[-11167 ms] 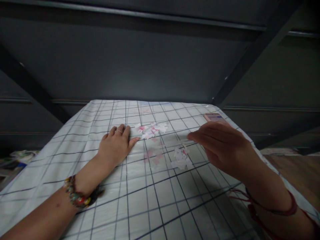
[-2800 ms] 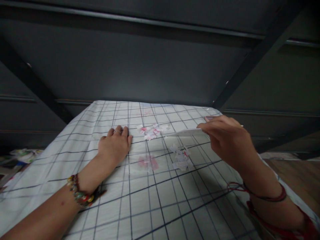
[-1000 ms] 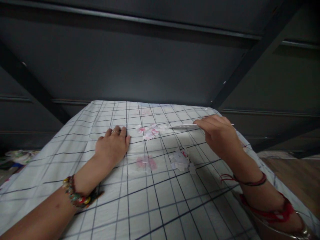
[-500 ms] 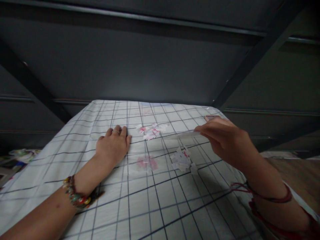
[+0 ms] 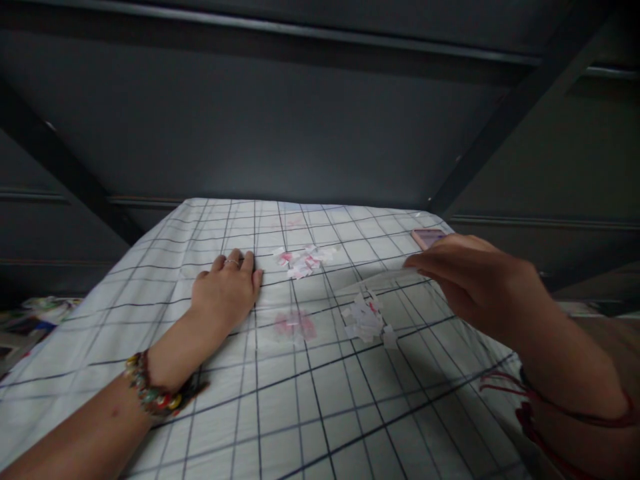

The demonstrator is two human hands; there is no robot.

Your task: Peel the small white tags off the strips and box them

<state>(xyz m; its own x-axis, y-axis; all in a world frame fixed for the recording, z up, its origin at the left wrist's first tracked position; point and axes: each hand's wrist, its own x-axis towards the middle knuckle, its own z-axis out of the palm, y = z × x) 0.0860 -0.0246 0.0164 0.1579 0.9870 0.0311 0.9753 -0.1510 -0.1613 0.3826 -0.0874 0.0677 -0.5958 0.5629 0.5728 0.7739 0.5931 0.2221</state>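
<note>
My left hand (image 5: 227, 288) lies flat, palm down, on the checked cloth (image 5: 210, 413), with a ring on one finger. My right hand (image 5: 480, 287) pinches the edge of a thin clear plastic sheet (image 5: 381, 279) and holds that edge raised. The sheet's far extent is hard to make out. Below it sits a pile of white paper scraps (image 5: 367, 319) with small red marks. Another pile of pink-and-white paper scraps (image 5: 303, 261) lies farther back. Between my hands, a clear film piece (image 5: 295, 325) with a pink patch rests flat on the cloth.
A pink-edged phone (image 5: 427, 238) lies beyond my right hand. A faint pinkish piece (image 5: 293, 222) lies near the cloth's back edge. Behind stands a dark panelled wall (image 5: 280, 127). Cluttered items (image 5: 47, 310) show at the far left, below the cloth.
My right hand has moved right and toward me, drawing the plastic sheet's edge along. More of the phone shows. My left hand has stayed put.
</note>
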